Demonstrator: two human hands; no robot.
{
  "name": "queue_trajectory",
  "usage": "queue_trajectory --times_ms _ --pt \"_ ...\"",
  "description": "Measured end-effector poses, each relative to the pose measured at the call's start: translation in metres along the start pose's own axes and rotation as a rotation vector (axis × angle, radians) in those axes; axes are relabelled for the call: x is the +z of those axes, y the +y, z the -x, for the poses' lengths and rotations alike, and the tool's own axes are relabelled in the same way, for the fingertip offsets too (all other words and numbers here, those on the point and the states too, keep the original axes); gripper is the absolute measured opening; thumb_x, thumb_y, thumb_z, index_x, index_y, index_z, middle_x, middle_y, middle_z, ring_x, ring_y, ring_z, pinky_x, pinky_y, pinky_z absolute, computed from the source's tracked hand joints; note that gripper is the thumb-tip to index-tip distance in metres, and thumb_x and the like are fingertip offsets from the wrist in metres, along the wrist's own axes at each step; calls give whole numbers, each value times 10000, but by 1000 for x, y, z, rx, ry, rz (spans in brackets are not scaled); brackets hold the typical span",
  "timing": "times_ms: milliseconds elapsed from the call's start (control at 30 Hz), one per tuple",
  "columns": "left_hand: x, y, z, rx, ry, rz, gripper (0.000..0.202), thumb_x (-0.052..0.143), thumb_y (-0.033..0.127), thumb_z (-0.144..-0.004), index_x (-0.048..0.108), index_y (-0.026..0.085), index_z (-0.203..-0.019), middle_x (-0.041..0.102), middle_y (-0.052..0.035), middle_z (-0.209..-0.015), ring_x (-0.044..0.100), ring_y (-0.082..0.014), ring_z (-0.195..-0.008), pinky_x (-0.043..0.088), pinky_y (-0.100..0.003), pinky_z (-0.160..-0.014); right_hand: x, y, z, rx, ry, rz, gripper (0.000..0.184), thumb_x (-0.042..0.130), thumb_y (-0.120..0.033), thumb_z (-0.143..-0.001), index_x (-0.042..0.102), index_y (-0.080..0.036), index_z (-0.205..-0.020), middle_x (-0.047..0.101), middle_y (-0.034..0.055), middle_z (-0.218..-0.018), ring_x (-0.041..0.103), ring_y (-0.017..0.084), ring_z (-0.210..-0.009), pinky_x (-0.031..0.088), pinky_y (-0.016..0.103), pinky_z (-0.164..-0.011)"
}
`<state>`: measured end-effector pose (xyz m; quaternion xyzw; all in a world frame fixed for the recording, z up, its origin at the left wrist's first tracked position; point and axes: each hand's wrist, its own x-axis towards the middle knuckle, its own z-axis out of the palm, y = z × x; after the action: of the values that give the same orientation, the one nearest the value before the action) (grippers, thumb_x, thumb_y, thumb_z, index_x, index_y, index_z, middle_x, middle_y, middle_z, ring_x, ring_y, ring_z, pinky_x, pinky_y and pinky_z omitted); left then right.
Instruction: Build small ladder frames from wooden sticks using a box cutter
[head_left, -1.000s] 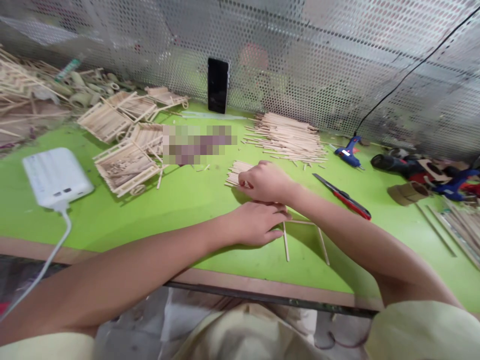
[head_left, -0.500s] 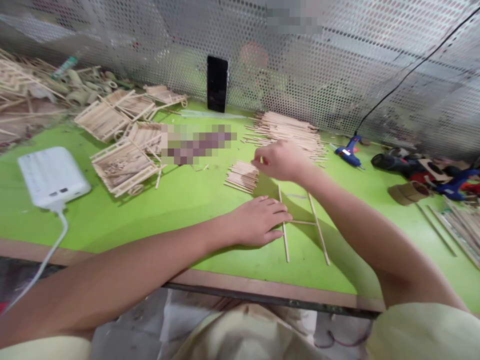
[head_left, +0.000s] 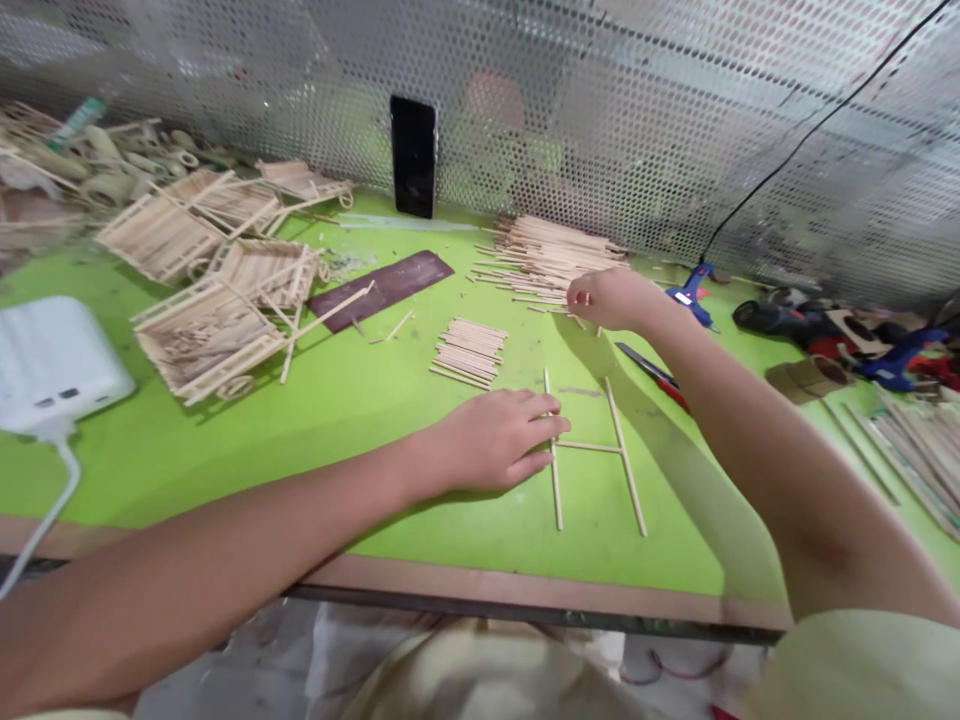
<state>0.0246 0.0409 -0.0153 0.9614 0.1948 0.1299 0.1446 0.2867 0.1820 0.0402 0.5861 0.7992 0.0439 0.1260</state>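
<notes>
My left hand (head_left: 504, 440) lies with its fingers stretched and apart, the fingertips on the left stick of a thin wooden H-shaped frame (head_left: 592, 447). That frame is two long sticks joined by one crosspiece, flat on the green tabletop. My right hand (head_left: 613, 298) is at the near right edge of a big pile of thin wooden sticks (head_left: 555, 248). Its fingers are curled and pinched together; what is between them, if anything, I cannot make out. A row of short sticks (head_left: 469, 352) lies beyond my left hand. Right of the frame is a red and black utility knife (head_left: 654, 376), partly behind my right forearm.
Small wooden cart models (head_left: 206, 335) stand at left behind a white power bank (head_left: 64, 355) with a cable. A dark strip (head_left: 405, 285) lies mid-table. A phone (head_left: 414, 157) leans on the perforated metal screen. Blue glue guns (head_left: 694, 295) and bamboo strips (head_left: 911, 450) are at right.
My right hand has moved right, from above the row of short sticks to the edge of the big pile, uncovering the row and the knife. My left hand remains on the frame.
</notes>
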Motion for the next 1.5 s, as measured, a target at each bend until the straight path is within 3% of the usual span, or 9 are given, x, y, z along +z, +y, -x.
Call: queue_trajectory --times_ms 133,200,433,667,1000,1500 --pt "-13 6 3 -147 27 -69 386 447 382 -1144 693 156 -1337 754 -130 -1177 726 -263 -1013 588 -376 -816 -2 -6 -7 -33 30 70 388 533 -210 -981 798 -238 -1263 810 104 -1244 719 272 -1048 473 323 -801" --pt "-17 6 4 -226 0 -118 398 440 397 -1145 680 154 -1348 759 -127 -1167 731 -260 -973 576 -357 -742 -6 -6 -11 -42 33 102 393 519 -189 -989 797 -245 -1262 801 102 -1276 711 274 -1091 471 325 -821" --pt "-18 -3 2 -386 -35 -188 387 523 387 -1115 646 155 -1399 747 -142 -1238 736 -290 -1070 591 -382 -813 -12 -4 -20 11 0 111 384 541 -197 -984 824 -257 -1237 815 98 -1232 718 273 -1053 478 333 -824" --pt "-19 -6 1 -375 -44 -198 385 540 371 -1106 649 136 -1391 740 -146 -1249 726 -303 -1108 594 -404 -866 -9 -12 -24 2 -33 135 365 570 -200 -971 824 -280 -1222 819 91 -1219 735 276 -1040 480 334 -800" --pt "-14 2 2 -212 51 -198 310 541 353 -1110 724 161 -1270 773 -102 -1151 747 -257 -957 570 -402 -834 -10 -22 -34 -26 -53 178 327 564 -238 -1019 799 -207 -1245 812 166 -1170 741 297 -1065 479 331 -827" --pt "-16 4 1 -203 -23 -161 287 505 336 -1113 719 168 -1207 766 -75 -1093 738 -256 -935 552 -392 -783 -14 -34 -43 -75 -50 229 303 580 -223 -1013 811 -185 -1206 803 182 -1166 741 309 -1058 467 352 -840"
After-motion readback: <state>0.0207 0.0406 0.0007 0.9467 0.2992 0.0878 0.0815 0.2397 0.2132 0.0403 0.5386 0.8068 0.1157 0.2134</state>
